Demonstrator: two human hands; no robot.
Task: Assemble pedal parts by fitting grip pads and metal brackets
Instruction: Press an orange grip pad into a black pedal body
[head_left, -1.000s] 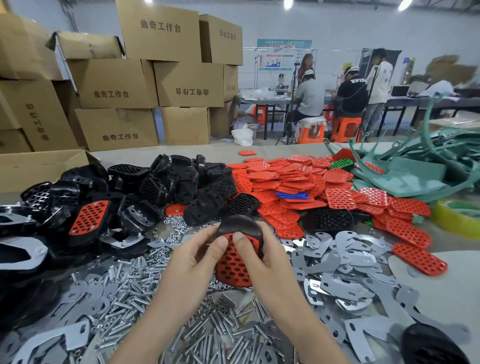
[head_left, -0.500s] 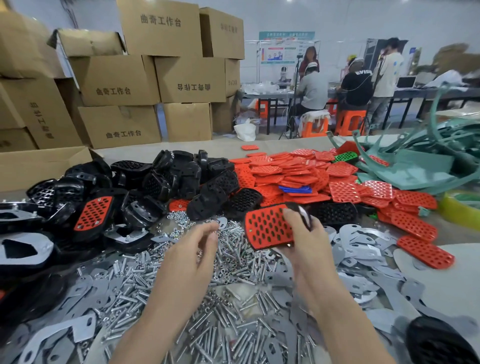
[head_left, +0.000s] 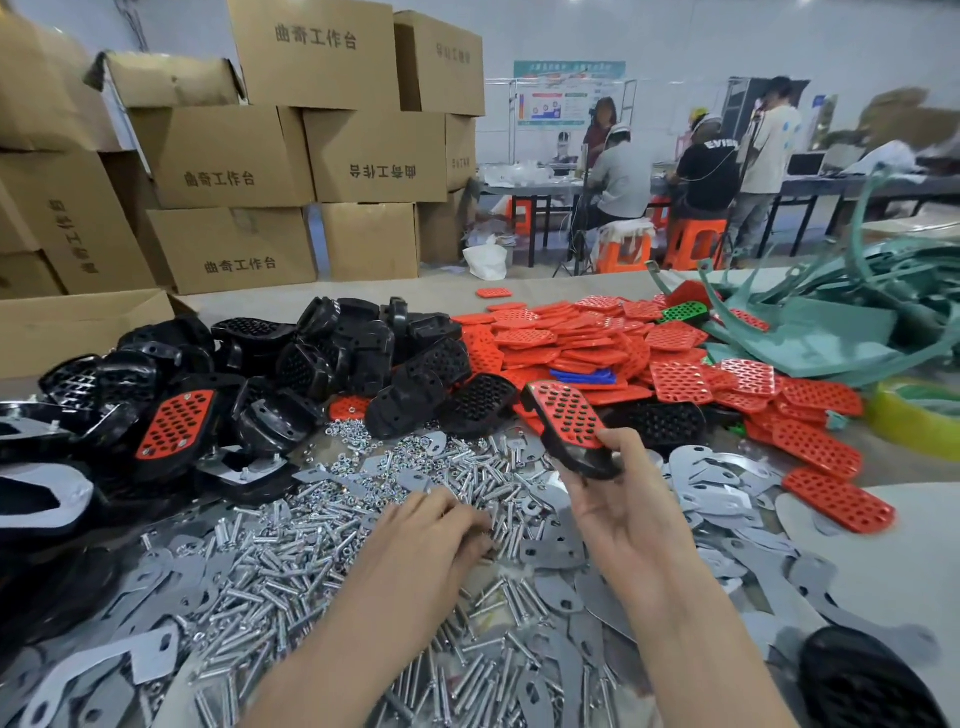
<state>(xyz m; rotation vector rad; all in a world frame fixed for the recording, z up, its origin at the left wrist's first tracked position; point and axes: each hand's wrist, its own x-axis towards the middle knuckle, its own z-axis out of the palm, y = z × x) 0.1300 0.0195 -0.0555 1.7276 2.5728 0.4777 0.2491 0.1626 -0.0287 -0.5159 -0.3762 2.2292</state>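
Observation:
My right hand (head_left: 618, 512) grips a black pedal shell with a red perforated grip pad (head_left: 569, 415) fitted in its face, held tilted above the table. My left hand (head_left: 431, 535) lies palm down on the heap of silver bolts (head_left: 291, 551), fingers curled into the bolts; whether they pinch one is hidden. Flat grey metal brackets (head_left: 727, 499) are scattered right of the bolts. Black pedal shells (head_left: 322, 364) are heaped at the back left, and loose red grip pads (head_left: 582, 343) at the back right.
An assembled pedal with a red pad (head_left: 174, 423) lies at the left. Teal frames (head_left: 841, 332) and a yellow-green tape roll (head_left: 914, 410) sit at the far right. Cardboard boxes (head_left: 228, 156) are stacked behind the table. People work at tables in the background.
My right hand has turned the pedal so the padded face tilts up. My left hand has dropped from mid-air onto the bolt heap.

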